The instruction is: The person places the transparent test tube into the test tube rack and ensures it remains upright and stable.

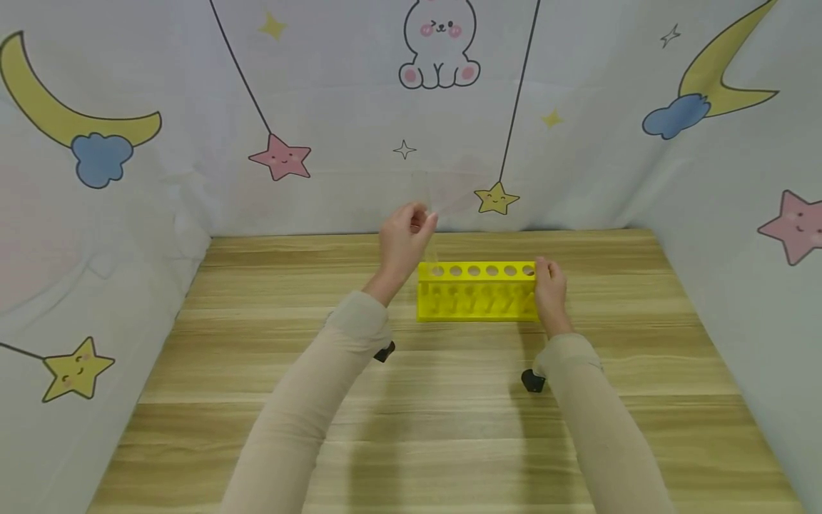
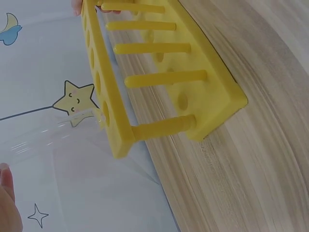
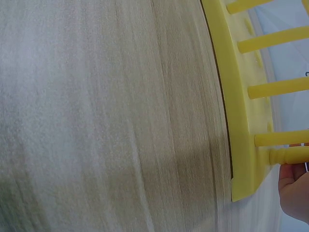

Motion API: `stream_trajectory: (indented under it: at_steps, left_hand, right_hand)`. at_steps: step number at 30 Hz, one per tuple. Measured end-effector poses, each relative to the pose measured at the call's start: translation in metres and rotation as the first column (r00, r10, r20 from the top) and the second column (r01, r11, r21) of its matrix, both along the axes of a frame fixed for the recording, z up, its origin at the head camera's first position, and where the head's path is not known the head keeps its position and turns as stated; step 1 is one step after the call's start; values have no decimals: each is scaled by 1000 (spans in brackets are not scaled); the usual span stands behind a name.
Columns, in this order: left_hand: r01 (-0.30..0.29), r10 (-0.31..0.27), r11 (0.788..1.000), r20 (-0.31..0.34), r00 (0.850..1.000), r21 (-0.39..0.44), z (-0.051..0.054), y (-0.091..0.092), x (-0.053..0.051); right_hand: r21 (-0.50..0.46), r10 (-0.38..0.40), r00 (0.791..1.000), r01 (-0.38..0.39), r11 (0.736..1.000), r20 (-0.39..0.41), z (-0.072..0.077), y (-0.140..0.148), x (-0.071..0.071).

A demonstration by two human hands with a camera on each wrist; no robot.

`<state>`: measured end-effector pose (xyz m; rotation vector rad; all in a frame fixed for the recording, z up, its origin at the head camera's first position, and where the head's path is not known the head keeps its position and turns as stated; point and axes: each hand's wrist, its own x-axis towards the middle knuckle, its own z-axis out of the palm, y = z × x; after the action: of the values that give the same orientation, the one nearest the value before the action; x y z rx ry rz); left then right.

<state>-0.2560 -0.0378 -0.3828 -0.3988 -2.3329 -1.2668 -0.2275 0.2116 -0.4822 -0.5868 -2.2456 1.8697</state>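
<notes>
A yellow rack [image 1: 477,319] with a row of round holes along its top stands on the wooden table. My left hand [image 1: 403,239] pinches a clear tube [image 1: 432,253] at the rack's left end. In the left wrist view, the transparent tube [image 2: 43,137] slants from the fingers [image 2: 6,181] to the end hole of the rack [image 2: 217,108]; how far its tip is in, I cannot tell. My right hand [image 1: 554,293] grips the rack's right end, and in the right wrist view that hand [image 3: 294,193] is at the rack's end post [image 3: 289,155].
The wooden table [image 1: 449,442] spreads around the rack. A white cloth [image 1: 347,193] printed with stars, moons and a bear hangs behind and at both sides. Black pieces [image 1: 384,352] [image 1: 533,380] show at both wrists.
</notes>
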Motion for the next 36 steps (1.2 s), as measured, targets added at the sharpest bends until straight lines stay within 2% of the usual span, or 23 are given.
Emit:
stream_trajectory:
  at_steps: [4,6,14,23,26,29,36]
  left_hand:
    - [0,0,1000,-3,1000,2,0,1,0]
    - [-2,2,1000,-7,1000,-1,0,2,0]
    - [-5,4,1000,-16,1000,-15,-3,6,-2]
    - [-16,16,999,-4,1000,-29,-5,9,-3]
    - [-13,13,999,1,1000,-34,-6,10,-3]
    - [-13,13,999,2,1000,-36,-6,10,-4]
    - [-8,8,999,-5,1000,-40,-8,11,-3]
  right_hand:
    - [-1,0,1000,0,1000,3,-1,0,0]
    - [-3,-1,1000,1,1000,-4,-8,3,-4]
    - [-31,-16,1000,16,999,-18,-7,3,-4]
    - [-48,7,993,-12,999,-120,-9,3,0]
    - [-41,4,994,-9,999,-105,-9,2,0]
    - [-14,0,999,0,1000,-54,-9,2,-2]
    - [-47,-9,1000,8,999,-23,-6,3,-3]
